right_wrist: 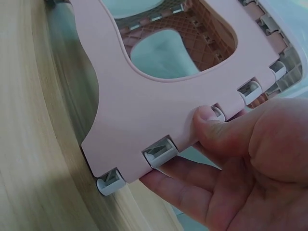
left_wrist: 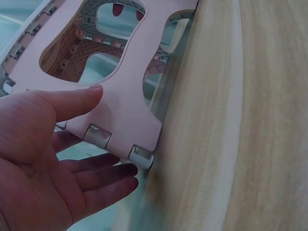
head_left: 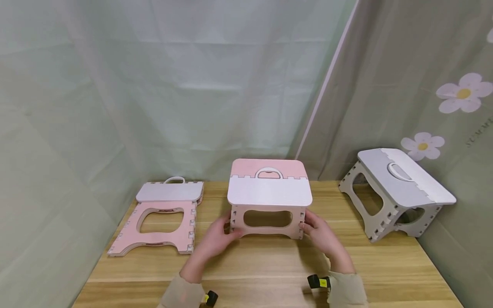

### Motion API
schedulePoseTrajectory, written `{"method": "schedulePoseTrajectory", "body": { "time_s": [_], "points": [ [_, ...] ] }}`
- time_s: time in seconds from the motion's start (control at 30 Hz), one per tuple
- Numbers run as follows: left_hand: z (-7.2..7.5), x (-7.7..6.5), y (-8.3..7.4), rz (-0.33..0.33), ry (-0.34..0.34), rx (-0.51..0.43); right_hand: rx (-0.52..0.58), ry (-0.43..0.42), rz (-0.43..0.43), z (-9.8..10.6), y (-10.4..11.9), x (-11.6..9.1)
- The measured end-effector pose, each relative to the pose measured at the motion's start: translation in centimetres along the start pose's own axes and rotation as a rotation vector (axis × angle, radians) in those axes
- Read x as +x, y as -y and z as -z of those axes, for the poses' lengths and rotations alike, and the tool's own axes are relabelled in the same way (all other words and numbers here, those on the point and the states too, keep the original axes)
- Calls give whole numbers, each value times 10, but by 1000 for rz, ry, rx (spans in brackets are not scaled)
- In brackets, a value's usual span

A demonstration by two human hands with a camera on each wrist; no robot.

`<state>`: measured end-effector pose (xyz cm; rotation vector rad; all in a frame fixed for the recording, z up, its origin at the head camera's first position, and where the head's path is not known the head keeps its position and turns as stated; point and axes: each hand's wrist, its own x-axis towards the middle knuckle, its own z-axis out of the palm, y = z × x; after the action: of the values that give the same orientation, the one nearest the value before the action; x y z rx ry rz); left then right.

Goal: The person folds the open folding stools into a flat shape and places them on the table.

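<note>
A pink and white folding stool (head_left: 270, 191) stands unfolded on its legs at the middle of the table, a white loop handle on its top. My left hand (head_left: 216, 237) holds its left leg edge. In the left wrist view the thumb lies on the pink leg panel (left_wrist: 113, 113), the index finger goes behind the edge, and the other fingers extend loosely below. The opposite leg edge is pinched by my right hand (head_left: 322, 234). Its thumb (right_wrist: 207, 115) presses near a hinge, while the other fingers reach behind the panel, partly hidden.
On the left, another pink and white stool (head_left: 161, 220) lies folded flat on the wooden table (head_left: 262, 273). A grey and white stool (head_left: 400, 184) stands unfolded at the right. Pale curtains (head_left: 215, 94) hang behind the table and along its sides.
</note>
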<state>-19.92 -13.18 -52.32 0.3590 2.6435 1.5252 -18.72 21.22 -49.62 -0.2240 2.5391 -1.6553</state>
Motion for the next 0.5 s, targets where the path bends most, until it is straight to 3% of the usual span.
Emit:
{"method": "schedulePoseTrajectory", "body": {
  "time_s": [0.17, 0.5],
  "points": [
    [2, -1, 1, 31, -13, -49, -6, -8, 3, -2, 0, 1],
    [3, -2, 0, 51, -17, -49, 2, 10, -15, -2, -1, 0]
  ]
}}
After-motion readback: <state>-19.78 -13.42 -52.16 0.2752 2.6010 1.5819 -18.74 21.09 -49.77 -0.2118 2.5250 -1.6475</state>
